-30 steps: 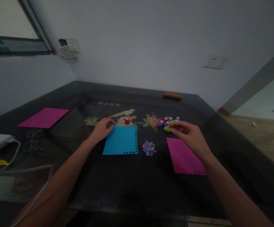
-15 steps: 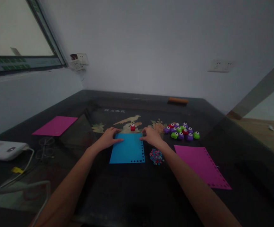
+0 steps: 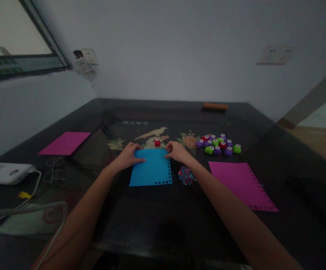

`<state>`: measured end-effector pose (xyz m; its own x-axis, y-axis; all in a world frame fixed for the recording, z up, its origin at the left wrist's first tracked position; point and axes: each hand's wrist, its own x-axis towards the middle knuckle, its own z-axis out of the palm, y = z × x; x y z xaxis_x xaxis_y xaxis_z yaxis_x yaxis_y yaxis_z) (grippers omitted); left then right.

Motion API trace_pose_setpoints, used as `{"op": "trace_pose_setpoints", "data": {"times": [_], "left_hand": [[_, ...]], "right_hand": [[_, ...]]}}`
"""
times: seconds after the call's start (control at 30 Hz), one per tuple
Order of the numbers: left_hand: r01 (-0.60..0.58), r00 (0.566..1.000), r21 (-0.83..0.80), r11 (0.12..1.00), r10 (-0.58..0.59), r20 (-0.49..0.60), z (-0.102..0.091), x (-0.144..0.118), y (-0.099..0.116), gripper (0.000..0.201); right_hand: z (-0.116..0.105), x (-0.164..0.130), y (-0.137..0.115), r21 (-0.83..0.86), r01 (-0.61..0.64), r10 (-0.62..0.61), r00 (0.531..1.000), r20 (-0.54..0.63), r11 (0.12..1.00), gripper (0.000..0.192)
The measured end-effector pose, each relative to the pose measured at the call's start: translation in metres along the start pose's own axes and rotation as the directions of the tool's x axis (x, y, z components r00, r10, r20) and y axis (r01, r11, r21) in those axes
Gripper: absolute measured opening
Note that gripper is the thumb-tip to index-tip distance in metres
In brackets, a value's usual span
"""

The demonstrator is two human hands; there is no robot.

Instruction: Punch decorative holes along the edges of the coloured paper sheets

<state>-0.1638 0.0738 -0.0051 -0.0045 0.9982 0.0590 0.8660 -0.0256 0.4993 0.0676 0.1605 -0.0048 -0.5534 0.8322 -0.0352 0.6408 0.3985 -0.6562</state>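
A sheet of blue paper (image 3: 151, 168) lies in front of me, with a row of small punched holes along its right edge and part of its near edge. My left hand (image 3: 128, 156) holds the far left corner, thumb stretched over the top and fingers curled at the edge. At the far right corner, my right hand (image 3: 177, 152) pinches the sheet between thumb and fingers. Just beyond the far edge stands a small red craft punch (image 3: 157, 142) with an eye on it, touched by neither hand. Beside my right wrist sits a pile of colourful paper cut-outs (image 3: 186, 176).
Several purple, green and red punches (image 3: 218, 144) cluster at the right. Pink paper with punched edges (image 3: 240, 183) lies nearer, another pink sheet (image 3: 65, 143) at the left. A white device (image 3: 6, 173) with a cable, scissors (image 3: 53, 169) and a brown roll (image 3: 215, 107) are also on the table.
The camera view has tilted slightly, so everything sits a little higher in the picture. Both hands stay at the blue paper's far corners, with the right fingers slightly more curled.
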Motion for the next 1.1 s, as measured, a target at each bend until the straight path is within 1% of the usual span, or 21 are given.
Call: {"op": "trace_pose_setpoints", "data": {"times": [0.13,0.23,0.37,0.43,0.57,0.67,0.73,0.83,0.9,1.0,1.1], "left_hand": [[0.008,1.0,-0.058,0.998,-0.01,-0.025,-0.002,-0.001,0.001,0.04],[0.054,0.998,-0.128,0.99,-0.058,-0.023,-0.005,-0.001,0.001,0.034],[0.094,0.995,-0.228,0.969,-0.1,-0.015,-0.011,-0.001,0.006,0.031],[0.118,0.991,-0.273,0.955,-0.133,-0.036,-0.014,-0.001,0.009,0.032],[0.147,0.98,-0.352,0.924,-0.184,-0.074,-0.016,-0.002,0.014,0.032],[0.159,0.978,-0.468,0.869,-0.203,-0.046,-0.017,-0.004,0.018,0.032],[0.17,0.977,-0.541,0.824,-0.213,-0.018,-0.017,-0.005,0.019,0.033],[0.177,0.974,-0.608,0.774,-0.227,-0.005,-0.017,-0.006,0.02,0.037],[0.173,0.971,-0.636,0.752,-0.238,-0.017,-0.017,-0.005,0.018,0.037],[0.164,0.967,-0.693,0.702,-0.252,-0.026,-0.016,-0.005,0.017,0.036],[0.17,0.963,-0.752,0.637,-0.27,-0.01,-0.015,-0.006,0.017,0.038]], "right_hand": [[-0.001,-0.004,-0.004,0.153,0.014,-0.01,1.0,-0.027,0.988,0.027],[-0.003,-0.006,-0.006,0.259,-0.017,0.025,0.999,-0.03,0.966,0.028],[-0.005,-0.007,-0.006,0.393,-0.036,0.054,0.998,-0.035,0.919,0.03],[-0.006,-0.006,-0.005,0.431,-0.028,0.056,0.997,-0.053,0.902,0.031],[-0.011,-0.004,-0.004,0.447,-0.031,0.066,0.996,-0.065,0.894,0.027],[-0.014,-0.003,-0.005,0.495,-0.038,0.072,0.996,-0.049,0.868,0.023],[-0.014,-0.003,-0.005,0.557,-0.054,0.084,0.996,-0.028,0.828,0.021],[-0.013,-0.006,-0.008,0.648,-0.091,0.107,0.994,0.014,0.756,0.017],[-0.014,-0.008,-0.009,0.676,-0.1,0.095,0.994,0.044,0.73,0.014],[-0.016,-0.012,-0.012,0.66,-0.1,0.053,0.994,0.091,0.745,0.011],[-0.019,-0.013,-0.013,0.618,-0.09,0.028,0.994,0.109,0.781,0.018]]}}
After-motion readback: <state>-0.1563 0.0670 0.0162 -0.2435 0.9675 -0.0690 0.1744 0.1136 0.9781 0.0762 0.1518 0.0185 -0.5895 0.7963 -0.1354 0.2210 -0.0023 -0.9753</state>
